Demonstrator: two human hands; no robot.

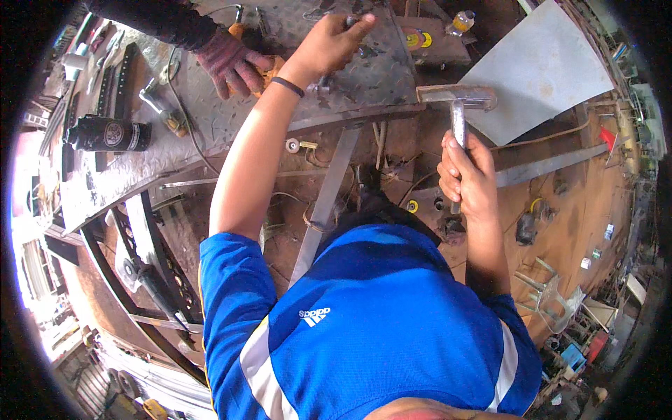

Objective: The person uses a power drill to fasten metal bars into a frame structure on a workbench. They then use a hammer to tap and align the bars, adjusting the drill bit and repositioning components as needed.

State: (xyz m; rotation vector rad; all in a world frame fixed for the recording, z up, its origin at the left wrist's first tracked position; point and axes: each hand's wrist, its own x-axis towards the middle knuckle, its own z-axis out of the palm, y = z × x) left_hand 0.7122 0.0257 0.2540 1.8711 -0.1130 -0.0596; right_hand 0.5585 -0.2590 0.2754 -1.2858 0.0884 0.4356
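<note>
Hammer point(458, 115) upright in right hand point(467, 175), head away from person.

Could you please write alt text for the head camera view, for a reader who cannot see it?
A person in a blue shirt grips a metal hammer in the right hand, while the left hand presses on a steel checker-plate workbench. A co-worker's gloved hand rests nearby.

You worked in bright daylight, and colours came out strong. The far left rim was blown out to white and pink glare. The flat sheet point(542, 66) by the bench's point(210, 126) right end shone pale grey. Under the bench it was dim and shadowed. Straight edges bowed toward the rim, a black vignette ringed the frame, and detail smeared soft at the edges.
</note>
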